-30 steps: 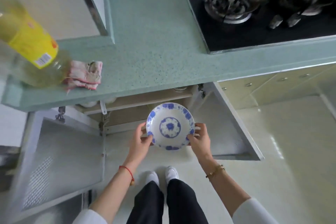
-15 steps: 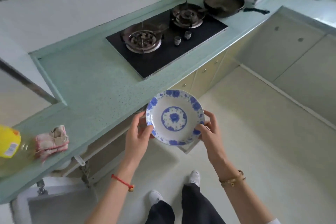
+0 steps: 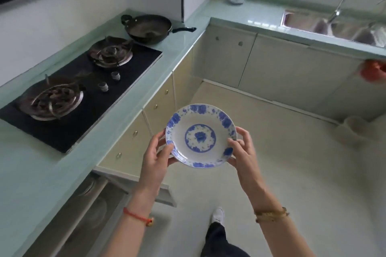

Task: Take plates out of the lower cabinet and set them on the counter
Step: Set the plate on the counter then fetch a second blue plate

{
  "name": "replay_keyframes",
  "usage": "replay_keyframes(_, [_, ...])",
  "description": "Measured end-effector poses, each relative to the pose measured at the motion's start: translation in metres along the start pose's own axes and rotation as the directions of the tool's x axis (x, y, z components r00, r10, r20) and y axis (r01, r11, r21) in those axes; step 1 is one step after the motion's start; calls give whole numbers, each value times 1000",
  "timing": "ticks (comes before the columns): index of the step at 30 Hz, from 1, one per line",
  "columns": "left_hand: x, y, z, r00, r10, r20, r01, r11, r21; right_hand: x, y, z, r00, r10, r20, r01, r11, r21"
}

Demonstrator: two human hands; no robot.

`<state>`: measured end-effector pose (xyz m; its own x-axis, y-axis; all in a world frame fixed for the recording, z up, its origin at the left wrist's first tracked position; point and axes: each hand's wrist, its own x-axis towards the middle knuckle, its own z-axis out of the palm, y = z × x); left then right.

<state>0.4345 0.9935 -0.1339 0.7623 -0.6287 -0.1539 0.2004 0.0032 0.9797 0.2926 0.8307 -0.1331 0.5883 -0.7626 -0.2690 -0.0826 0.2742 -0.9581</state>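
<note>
Blue-and-white patterned ceramic plate [image 3: 201, 135] is held in the air over the pale floor, to the right of the pale green speckled surface [image 3: 133, 98] and not yet above it. Carrying is judged the step in hand; setting down is not yet done.

Left hand [image 3: 155, 157]: thumb laid over the plate's near-left rim, fingers tucked under it, wrist bent upward, a red cord at the wrist. Right hand [image 3: 243, 153]: thumb pressed on the right rim, fingers [image 3: 243, 134] curled round the outer edge. Both are clenched on the plate; it is kept nearly level, face up.

To be done well: the plate should be swung left toward the surface, kept level, and lowered on the bare stretch short of the black glass gas hob [image 3: 83, 92]. The open cabinet door [image 3: 133, 175] below the plate should be cleared. Fingers under the rim should be slid out only once the base is seated.
</note>
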Motion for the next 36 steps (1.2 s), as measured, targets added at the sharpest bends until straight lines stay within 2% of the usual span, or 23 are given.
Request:
replay_keyframes(5, [82, 12, 89, 999, 22, 37, -20, 999, -31, 83, -43, -63, 998, -50, -34, 49, 999, -8])
replay_keyframes(11, [176, 23, 153, 996, 19, 82, -17, 999, -29, 172, -78, -105, 996, -59, -69, 61, 998, 29])
replay_keyframes(19, [340, 32, 214, 991, 29, 133, -28, 1000, -5, 328, -111, -120, 989, -68, -133, 78, 994, 73])
replay_keyframes(29, [596, 85, 289, 974, 47, 223, -56, 998, 36, 565, -195, -115, 962, -127, -242, 141, 989, 40])
replay_keyframes(36, [746, 104, 356, 949, 5, 314, -28, 997, 69, 705, -235, -138, 943, -70, -325, 103, 991, 86])
